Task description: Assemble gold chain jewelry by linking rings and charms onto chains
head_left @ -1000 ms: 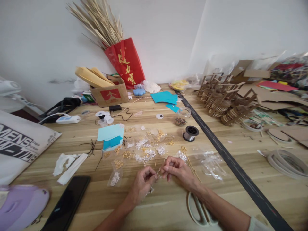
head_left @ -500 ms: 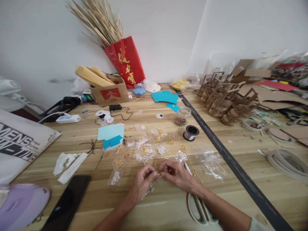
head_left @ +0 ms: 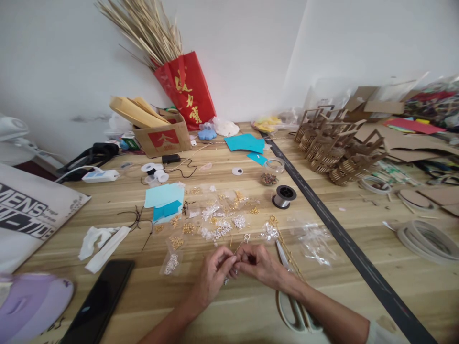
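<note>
Silvery chain [head_left: 226, 281] was held between the left hand [head_left: 212, 274] and right hand [head_left: 260, 263], both pinching it, tips touching, tho I couldn't tell exactly which links. A ring [head_left: 246, 236] stuck out just past them, and scissors [head_left: 283, 256] lay by the right forearm [head_left: 332, 308] on the wooden table [head_left: 244, 317].

Wooden table [head_left: 344, 286], black phone [head_left: 98, 301], scissors [head_left: 283, 256], wire spool [head_left: 284, 197], blue paper [head_left: 245, 143]

At nine o'clock, the white bag [head_left: 34, 217] shows "MENS" above "TIDE"; at eleven, the red bag [head_left: 202, 91] ends "力寶" in gold; ten o'clock's carton [head_left: 184, 138] lettering is illegible.
</note>
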`<state>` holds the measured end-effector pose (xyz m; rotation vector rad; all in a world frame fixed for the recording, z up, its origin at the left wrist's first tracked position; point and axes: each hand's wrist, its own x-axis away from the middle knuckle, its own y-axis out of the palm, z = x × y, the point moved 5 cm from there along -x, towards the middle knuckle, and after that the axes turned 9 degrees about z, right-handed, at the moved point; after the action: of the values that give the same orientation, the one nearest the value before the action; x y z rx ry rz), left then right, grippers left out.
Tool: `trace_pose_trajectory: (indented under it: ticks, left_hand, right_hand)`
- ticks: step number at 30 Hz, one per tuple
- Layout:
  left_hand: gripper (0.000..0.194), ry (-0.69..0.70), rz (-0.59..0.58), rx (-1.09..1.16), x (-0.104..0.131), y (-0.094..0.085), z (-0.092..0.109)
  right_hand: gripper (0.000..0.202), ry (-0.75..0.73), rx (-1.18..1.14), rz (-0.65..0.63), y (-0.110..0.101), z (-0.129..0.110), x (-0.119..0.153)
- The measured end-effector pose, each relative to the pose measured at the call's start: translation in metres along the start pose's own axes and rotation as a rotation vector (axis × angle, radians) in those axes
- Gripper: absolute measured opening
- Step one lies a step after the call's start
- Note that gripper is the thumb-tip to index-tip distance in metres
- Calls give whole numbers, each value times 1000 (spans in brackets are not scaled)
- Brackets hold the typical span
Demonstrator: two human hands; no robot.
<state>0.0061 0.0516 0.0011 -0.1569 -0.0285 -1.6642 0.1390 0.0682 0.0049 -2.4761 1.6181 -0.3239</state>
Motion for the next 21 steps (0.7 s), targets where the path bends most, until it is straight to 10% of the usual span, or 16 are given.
trace_pose_trajectory:
  ticks: [21]
  left_hand:
    - [32,-80,-52,59,0,4,-3]
  right_hand:
    - [26,116,-338,-146,4,15,-8]
